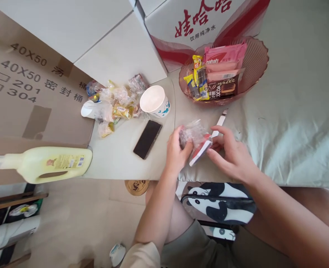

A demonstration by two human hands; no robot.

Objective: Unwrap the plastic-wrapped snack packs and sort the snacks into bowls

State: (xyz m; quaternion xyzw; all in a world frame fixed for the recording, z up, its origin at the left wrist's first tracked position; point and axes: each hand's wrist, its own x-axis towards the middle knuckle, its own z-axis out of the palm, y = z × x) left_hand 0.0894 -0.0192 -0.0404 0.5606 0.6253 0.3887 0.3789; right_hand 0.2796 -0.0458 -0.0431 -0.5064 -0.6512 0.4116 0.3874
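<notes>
My left hand [176,149] is closed on a crinkled clear plastic wrapper [191,133] held over the front edge of the pale cloth-covered surface [293,123]. My right hand [231,152] pinches a flat red and white packet [200,152] that lies partly under the wrapper, fingers curled around its end. A white strip [220,123] sticks out just beyond my right fingers. Behind them stands a pink glass bowl [258,59] filled with wrapped snacks [217,70].
A black phone [147,139] lies left of my hands. Behind it are a white paper cup [154,101], a pile of empty wrappers [116,102] and a tipped cup [88,109]. A yellow jug [49,163] lies on cardboard at left. Boxes [186,22] stand behind.
</notes>
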